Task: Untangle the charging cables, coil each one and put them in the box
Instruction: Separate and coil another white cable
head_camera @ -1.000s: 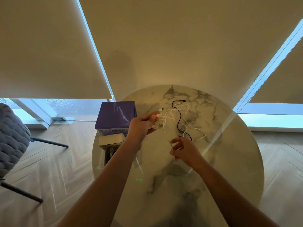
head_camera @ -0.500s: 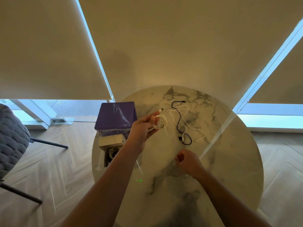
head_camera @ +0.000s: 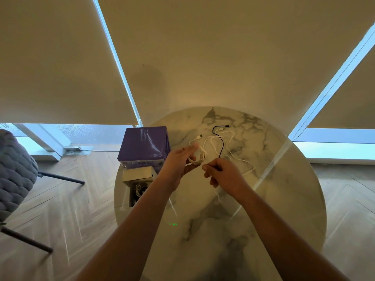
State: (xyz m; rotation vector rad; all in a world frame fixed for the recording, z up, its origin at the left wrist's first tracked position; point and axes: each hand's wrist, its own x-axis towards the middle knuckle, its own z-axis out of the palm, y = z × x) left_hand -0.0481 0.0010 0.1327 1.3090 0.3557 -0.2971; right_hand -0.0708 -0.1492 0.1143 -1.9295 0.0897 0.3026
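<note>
My left hand [head_camera: 178, 162] grips a white coil [head_camera: 197, 157] so the loops cannot spring loose, while my right hand [head_camera: 222, 172], just beside it, pinches that cable's free run to feed another turn. At twelve o'clock a black cable [head_camera: 222, 142] and a white cable [head_camera: 231, 138] lie crossed. At nine o'clock the open box [head_camera: 134, 191] holds what looks like coiled cable.

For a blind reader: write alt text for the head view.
Over a round marble table, the left hand holds a partly coiled white cable while the right hand pinches its loose strand. A black cable lies beyond; a purple box stands left.
</note>
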